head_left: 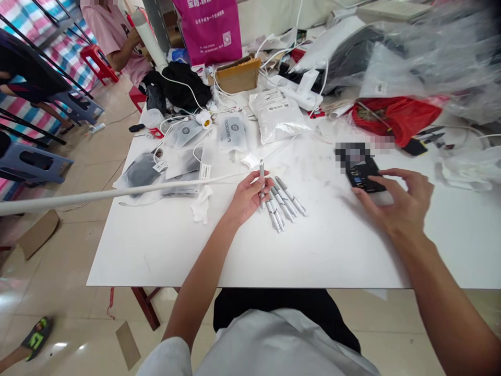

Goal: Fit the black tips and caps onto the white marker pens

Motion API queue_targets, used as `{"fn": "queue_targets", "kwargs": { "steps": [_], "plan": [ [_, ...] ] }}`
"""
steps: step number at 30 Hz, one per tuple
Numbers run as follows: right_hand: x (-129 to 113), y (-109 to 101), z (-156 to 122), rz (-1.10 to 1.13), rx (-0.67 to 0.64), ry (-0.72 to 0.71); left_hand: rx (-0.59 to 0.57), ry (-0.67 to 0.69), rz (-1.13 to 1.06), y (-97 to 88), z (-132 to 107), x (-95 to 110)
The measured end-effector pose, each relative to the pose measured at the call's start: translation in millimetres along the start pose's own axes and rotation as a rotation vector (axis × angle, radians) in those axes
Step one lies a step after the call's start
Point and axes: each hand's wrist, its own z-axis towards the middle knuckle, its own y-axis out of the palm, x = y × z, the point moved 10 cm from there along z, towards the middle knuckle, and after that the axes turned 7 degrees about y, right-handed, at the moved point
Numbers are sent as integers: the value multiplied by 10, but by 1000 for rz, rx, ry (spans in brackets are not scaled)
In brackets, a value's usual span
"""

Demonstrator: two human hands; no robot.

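My left hand (248,197) is closed round a silver pen (262,175) held upright over the white table (164,250). Just right of it several more silver pens (285,201) lie side by side on the table. My right hand (399,201) hovers with fingers spread, its fingertips touching a black phone (362,175) that lies flat on the table.
Packets in clear and white bags (276,112), white cables, a power strip (295,91), a cardboard box (238,75) and a red bag (395,115) crowd the far half of the table. A long white tube (97,196) crosses the left side. Another person (117,36) sits at the far left corner among stools.
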Motion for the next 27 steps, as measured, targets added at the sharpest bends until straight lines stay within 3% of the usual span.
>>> {"fn": "queue_targets", "kwargs": {
  "steps": [3, 6, 10, 13, 17, 20, 23, 27],
  "plan": [
    [-501, -53, 67, 120, 14, -138, 9, 6, -6, -17, 6, -6],
    [-1241, 26, 190, 258, -81, -259, 1, 8, -27, -24, 22, -16],
    [-2130, 365, 323, 433, -292, -305, 8, 28, -45, -17, 36, 2],
    [-2524, 675, 305, 495, -453, -290, 70, 76, -44, -64, 38, 60],
    [-2583, 929, 210, 500, -563, -179, 99, 213, -2, -154, 59, 208],
    [-2566, 944, 101, 434, -570, -255, 104, 270, 71, -230, 75, 261],
    [-2541, 846, 51, 413, -492, -365, 139, 264, 188, -285, 64, 266],
    [-2445, 794, 91, 360, -394, -393, 115, 254, 244, -235, 40, 284]
  ]
}}
